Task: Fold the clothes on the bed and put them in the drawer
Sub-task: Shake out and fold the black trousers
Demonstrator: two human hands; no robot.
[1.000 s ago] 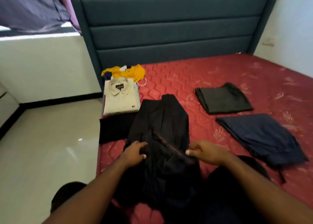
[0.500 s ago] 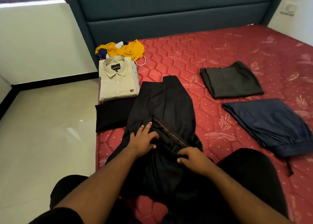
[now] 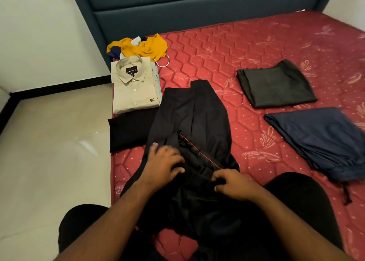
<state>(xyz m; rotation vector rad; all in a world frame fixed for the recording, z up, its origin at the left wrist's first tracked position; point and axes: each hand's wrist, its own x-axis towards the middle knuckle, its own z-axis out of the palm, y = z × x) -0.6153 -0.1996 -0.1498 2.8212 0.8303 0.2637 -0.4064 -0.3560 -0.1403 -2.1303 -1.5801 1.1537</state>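
At lower centre of the frame our left hand pressed flat and our right hand pinched the black trousers on the bed; we judged the bunched waistband might skew the fold.

Count on the bed: one black garment at centre frame, one folded beige shirt left of centre, one yellow crumpled garment upper left, one black folded piece at the left edge, one dark grey folded piece right, one navy folded piece far right. Two hands: left hand, right hand.
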